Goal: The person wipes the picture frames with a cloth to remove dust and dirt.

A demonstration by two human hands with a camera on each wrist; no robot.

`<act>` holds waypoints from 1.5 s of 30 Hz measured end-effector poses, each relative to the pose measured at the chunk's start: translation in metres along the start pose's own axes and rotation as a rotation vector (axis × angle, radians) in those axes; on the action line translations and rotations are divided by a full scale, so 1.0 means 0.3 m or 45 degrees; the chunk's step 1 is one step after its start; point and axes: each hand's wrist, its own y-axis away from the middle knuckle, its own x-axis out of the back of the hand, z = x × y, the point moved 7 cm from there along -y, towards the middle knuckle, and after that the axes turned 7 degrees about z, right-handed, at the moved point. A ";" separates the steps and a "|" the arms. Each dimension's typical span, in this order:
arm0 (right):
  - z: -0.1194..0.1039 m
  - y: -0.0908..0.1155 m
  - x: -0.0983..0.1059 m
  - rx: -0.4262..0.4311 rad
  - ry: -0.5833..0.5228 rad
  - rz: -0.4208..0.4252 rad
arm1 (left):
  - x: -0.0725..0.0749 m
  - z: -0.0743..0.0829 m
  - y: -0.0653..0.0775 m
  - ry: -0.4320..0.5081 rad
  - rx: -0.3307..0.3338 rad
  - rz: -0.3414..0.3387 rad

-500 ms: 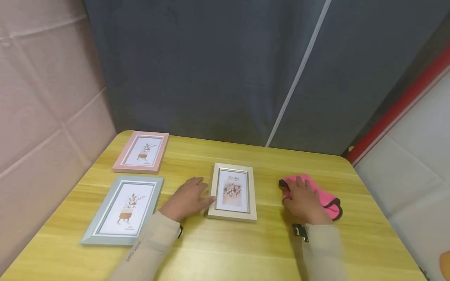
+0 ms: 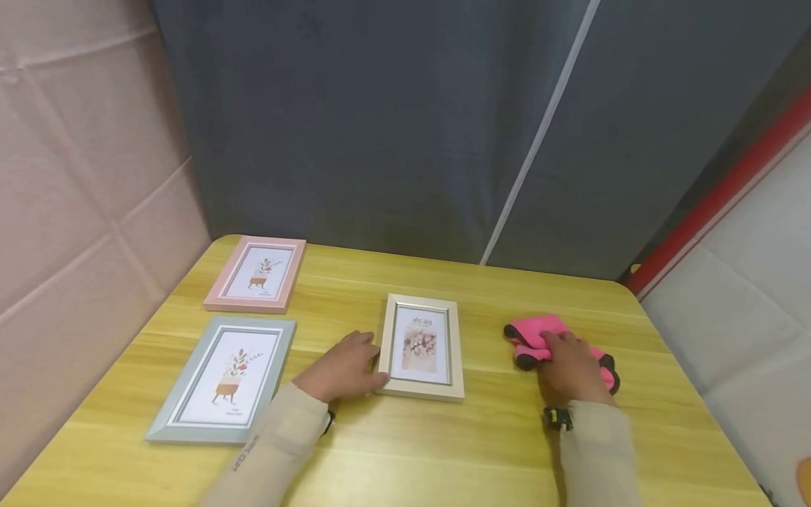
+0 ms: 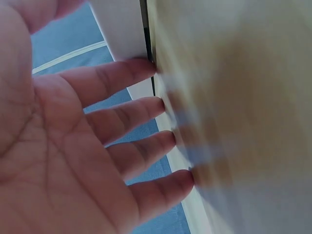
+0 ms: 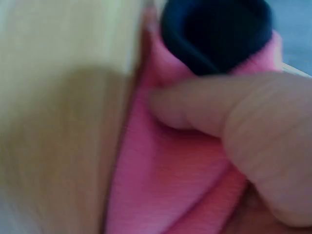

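Gripping with our right hand [image 2: 573, 366] a dark-edged pink cloth [image 2: 538, 327] beneath the fingers, our left hand [image 2: 345, 367] touching the wood-grain table [image 2: 481, 451] with straight fingers, cream photo frame [image 2: 421, 346] beside its thumb.

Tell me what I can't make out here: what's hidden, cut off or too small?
Head view: the middle of the pink cloth, covered by the right hand.
Head view: the near right corner of the blue frame, behind the left sleeve.
Head view: the lettering on the cream frame, too small and soft to read.
Left wrist view: the thumb tip of the left hand, cut off by the top edge.
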 end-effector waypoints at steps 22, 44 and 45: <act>-0.597 0.139 0.068 0.602 -0.204 -0.174 | -0.001 -0.012 0.000 -0.003 0.032 0.012; -0.657 0.140 -0.041 0.481 0.052 -0.186 | -0.008 -0.008 -0.003 0.000 0.035 -0.026; -0.658 0.141 -0.045 0.478 0.062 -0.182 | -0.010 -0.008 -0.002 0.002 0.036 -0.032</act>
